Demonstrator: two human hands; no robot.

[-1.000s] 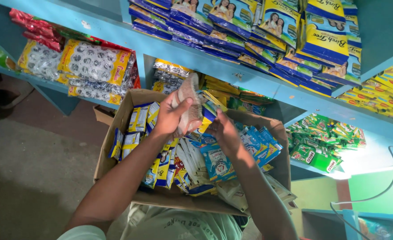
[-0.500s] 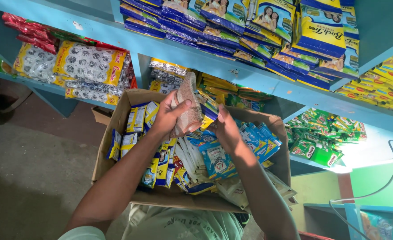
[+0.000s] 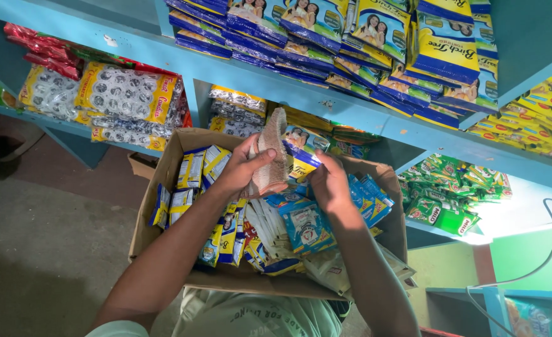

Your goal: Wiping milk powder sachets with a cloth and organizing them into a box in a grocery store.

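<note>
Looking down from above, an open cardboard box is seen in the middle of the frame, filled with many small sachets. A folded piece of brownish cloth is held upright over the box, a little above the centre of the frame. The left hand is closed around the lower part of this cloth, with the thumb laid across its front. The right hand is placed just to the right of the cloth, with the fingers bent downward onto a blue and yellow sachet at the upper edge of the box; whether this sachet is really gripped cannot be told, because the fingertips are hidden.

Inside the box, yellow and blue sachets are stacked on the left side, and light blue packets are spread in the middle and to the right, under the right forearm. White packets are seen between them.

Behind the box, a blue shelf is crossing the upper part of the frame. At the upper left, packets with silver rings and yellow borders are laid. At the top centre, blue and yellow packets are stacked in rows. At the right, green packets are lying on a lower shelf.
</note>
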